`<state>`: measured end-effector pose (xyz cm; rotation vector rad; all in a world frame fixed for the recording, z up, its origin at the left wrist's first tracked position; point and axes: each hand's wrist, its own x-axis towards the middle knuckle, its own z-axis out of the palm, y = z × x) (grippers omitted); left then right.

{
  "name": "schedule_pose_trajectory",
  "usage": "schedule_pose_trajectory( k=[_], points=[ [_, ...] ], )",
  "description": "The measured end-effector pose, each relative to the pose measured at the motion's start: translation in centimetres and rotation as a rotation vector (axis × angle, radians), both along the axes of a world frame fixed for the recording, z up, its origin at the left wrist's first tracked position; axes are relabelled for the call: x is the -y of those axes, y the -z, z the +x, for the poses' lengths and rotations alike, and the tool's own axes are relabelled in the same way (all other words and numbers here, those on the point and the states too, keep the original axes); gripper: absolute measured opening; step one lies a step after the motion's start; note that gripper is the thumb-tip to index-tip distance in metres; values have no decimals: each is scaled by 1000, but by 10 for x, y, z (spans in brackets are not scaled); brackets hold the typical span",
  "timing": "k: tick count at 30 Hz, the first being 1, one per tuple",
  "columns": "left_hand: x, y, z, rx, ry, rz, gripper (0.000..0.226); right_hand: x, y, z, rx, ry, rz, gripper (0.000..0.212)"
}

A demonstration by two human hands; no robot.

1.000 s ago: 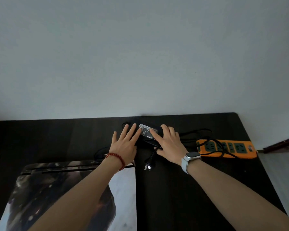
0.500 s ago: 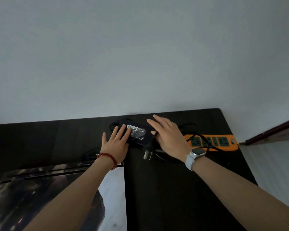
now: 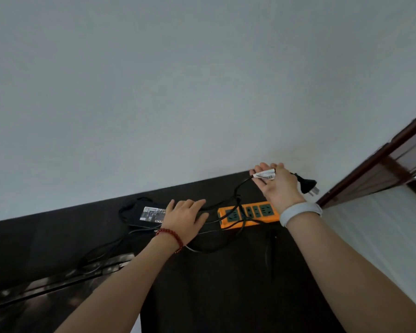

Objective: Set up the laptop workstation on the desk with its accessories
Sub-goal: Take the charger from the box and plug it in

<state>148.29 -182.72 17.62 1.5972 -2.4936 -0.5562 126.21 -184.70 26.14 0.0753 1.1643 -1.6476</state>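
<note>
A black power adapter [image 3: 146,213] with a white label lies on the dark desk [image 3: 214,284] near the wall. My left hand [image 3: 184,218] rests flat on its right end with fingers straight. My right hand [image 3: 277,186] is raised over the desk's far right corner and holds the adapter's black cable by its white tag [image 3: 264,174]. The black plug [image 3: 306,185] sticks out to the right of that hand, in the air. An orange power strip [image 3: 247,215] with green sockets lies between my hands. The closed laptop [image 3: 58,284] sits at the lower left.
Loose black cable [image 3: 209,248] loops over the desk and across the power strip. A plain wall rises right behind the desk. A dark brown door frame [image 3: 380,162] stands at the right, past the desk's right edge.
My right hand took the cable and lifted the plug up and to the right, past the power strip. My left hand slid onto the adapter's right end. The view swung right.
</note>
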Motion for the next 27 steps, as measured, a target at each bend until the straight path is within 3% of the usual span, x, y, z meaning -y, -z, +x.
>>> schedule_pose_trajectory(
  k=[2,4,10,13,17,20,24,27],
  points=[
    [-2,-5,-12,64,75,-47,41,-4,0,-13,53,-14,70,34],
    [-5,-8,-18,174,183,-60,38,-8,1,-22,-24,-126,149,36],
    [-25,-8,-32,168,266,-14,39,-22,5,-43,-585,-500,341,23],
    [-32,-4,-40,172,303,-21,57,-34,22,-61,-845,-666,477,19],
    [-35,7,-61,198,355,80,90,-67,59,-79,-802,-745,526,18],
    [-28,18,-85,249,471,102,100,-87,86,-84,-775,-648,487,24],
    [-17,26,-113,290,571,114,92,-101,115,-92,-777,-511,529,28],
    [-17,25,-121,284,612,10,75,-115,130,-91,-802,-495,471,28]
  ],
)
